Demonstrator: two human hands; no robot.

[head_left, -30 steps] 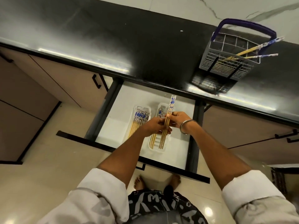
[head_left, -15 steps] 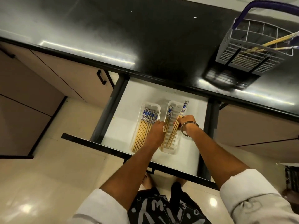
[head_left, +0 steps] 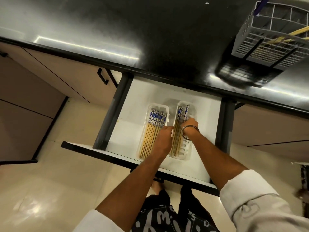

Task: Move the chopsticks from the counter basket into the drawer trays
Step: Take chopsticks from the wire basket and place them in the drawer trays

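- Head view: right hand (head_left: 190, 125) has lowered its chopsticks (head_left: 181, 124) into right tray (head_left: 188, 149), fingers still pinching them.
- Left hand (head_left: 163, 139) rests between trays, grip unclear.
- More sticks left in basket (head_left: 260, 47), far up-right of hands; another trip likely.

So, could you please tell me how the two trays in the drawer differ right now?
The left tray is packed across with chopsticks; the right tray holds only a few, its slotted floor showing. The left hand covers the left tray's near end; the right hand reaches into the right tray. Both are clear and oblong.
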